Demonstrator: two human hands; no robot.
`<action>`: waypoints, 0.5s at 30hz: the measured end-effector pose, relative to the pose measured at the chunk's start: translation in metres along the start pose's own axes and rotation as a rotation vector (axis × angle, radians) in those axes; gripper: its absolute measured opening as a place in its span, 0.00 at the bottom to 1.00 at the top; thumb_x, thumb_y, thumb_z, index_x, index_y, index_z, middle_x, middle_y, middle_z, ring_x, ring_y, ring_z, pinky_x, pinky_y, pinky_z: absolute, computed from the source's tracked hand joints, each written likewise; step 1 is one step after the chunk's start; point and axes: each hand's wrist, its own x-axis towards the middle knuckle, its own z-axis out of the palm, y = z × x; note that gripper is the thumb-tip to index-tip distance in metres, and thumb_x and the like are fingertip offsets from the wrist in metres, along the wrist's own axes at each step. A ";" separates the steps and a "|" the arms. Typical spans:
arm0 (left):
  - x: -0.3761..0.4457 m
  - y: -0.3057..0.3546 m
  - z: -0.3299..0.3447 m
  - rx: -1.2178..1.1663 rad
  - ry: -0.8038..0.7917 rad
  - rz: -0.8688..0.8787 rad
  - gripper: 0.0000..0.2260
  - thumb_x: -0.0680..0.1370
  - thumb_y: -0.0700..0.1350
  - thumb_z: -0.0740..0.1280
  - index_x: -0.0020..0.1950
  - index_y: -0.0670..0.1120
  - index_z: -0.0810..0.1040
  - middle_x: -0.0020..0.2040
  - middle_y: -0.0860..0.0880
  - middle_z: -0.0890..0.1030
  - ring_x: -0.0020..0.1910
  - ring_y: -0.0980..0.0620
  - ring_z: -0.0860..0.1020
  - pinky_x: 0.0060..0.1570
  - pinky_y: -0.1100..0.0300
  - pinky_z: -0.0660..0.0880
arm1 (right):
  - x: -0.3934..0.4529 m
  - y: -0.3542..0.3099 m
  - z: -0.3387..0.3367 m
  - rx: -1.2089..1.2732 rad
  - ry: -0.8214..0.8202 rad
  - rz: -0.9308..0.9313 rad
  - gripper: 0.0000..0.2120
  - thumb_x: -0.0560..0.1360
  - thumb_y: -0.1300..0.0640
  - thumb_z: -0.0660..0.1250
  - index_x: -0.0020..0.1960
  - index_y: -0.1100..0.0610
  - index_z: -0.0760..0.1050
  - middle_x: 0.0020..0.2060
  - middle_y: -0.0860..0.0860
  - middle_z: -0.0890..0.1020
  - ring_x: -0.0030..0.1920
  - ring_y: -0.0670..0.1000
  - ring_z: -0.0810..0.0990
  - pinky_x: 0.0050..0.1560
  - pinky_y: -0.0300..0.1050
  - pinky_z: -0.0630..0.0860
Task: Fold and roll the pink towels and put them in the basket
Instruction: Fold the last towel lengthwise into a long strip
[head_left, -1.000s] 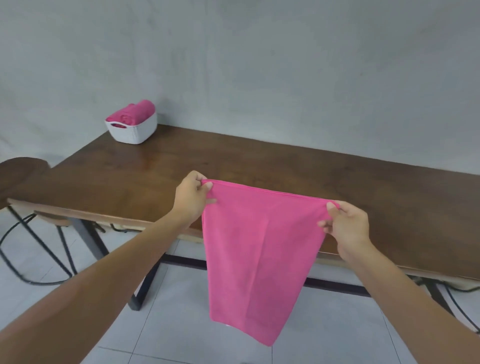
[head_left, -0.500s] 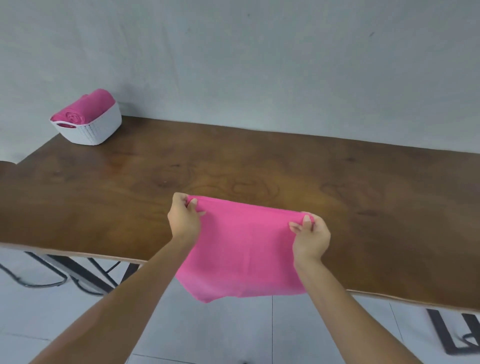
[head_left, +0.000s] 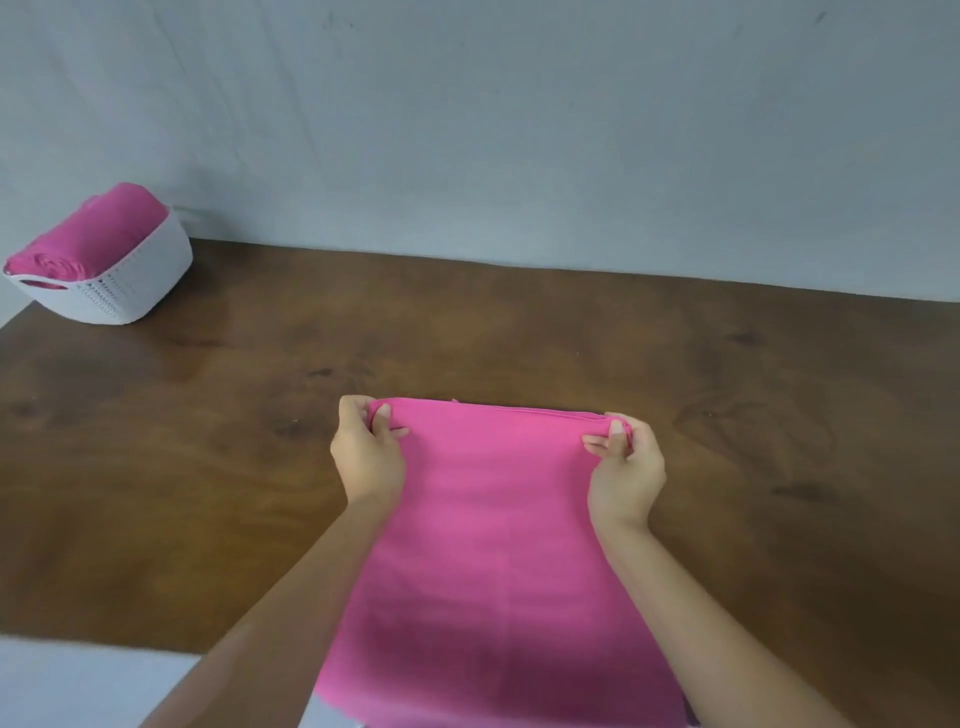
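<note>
A folded pink towel (head_left: 498, 551) lies flat on the brown wooden table (head_left: 519, 332), its near end hanging over the table's front edge. My left hand (head_left: 366, 452) pinches the towel's far left corner. My right hand (head_left: 626, 467) pinches the far right corner. At the table's far left corner stands a white basket (head_left: 140, 280) holding rolled pink towels (head_left: 88, 234).
A grey wall (head_left: 519, 130) runs along the back of the table. Pale floor tiles (head_left: 78, 680) show below the table's front edge at lower left.
The towel hung in the air in front of the table. Both hands carried it forward and down, and it now lies spread on the tabletop.
</note>
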 end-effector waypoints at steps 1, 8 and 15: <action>0.011 0.004 0.008 0.000 -0.003 -0.003 0.03 0.84 0.41 0.61 0.50 0.46 0.70 0.41 0.55 0.77 0.35 0.62 0.82 0.39 0.62 0.71 | 0.011 -0.001 0.009 0.002 0.002 0.006 0.10 0.84 0.61 0.58 0.52 0.55 0.78 0.38 0.54 0.84 0.38 0.48 0.85 0.46 0.40 0.79; 0.095 0.026 0.066 -0.030 -0.048 -0.012 0.02 0.84 0.41 0.61 0.51 0.45 0.70 0.39 0.56 0.77 0.35 0.65 0.81 0.35 0.71 0.69 | 0.090 -0.006 0.077 -0.025 0.038 0.017 0.10 0.84 0.62 0.58 0.53 0.60 0.79 0.39 0.56 0.84 0.38 0.48 0.85 0.43 0.33 0.78; 0.177 0.042 0.126 -0.097 -0.072 -0.021 0.02 0.84 0.40 0.60 0.52 0.46 0.70 0.40 0.54 0.76 0.35 0.63 0.81 0.32 0.74 0.69 | 0.168 -0.003 0.140 -0.092 0.082 -0.006 0.09 0.83 0.62 0.59 0.51 0.57 0.79 0.37 0.56 0.85 0.36 0.47 0.85 0.45 0.36 0.79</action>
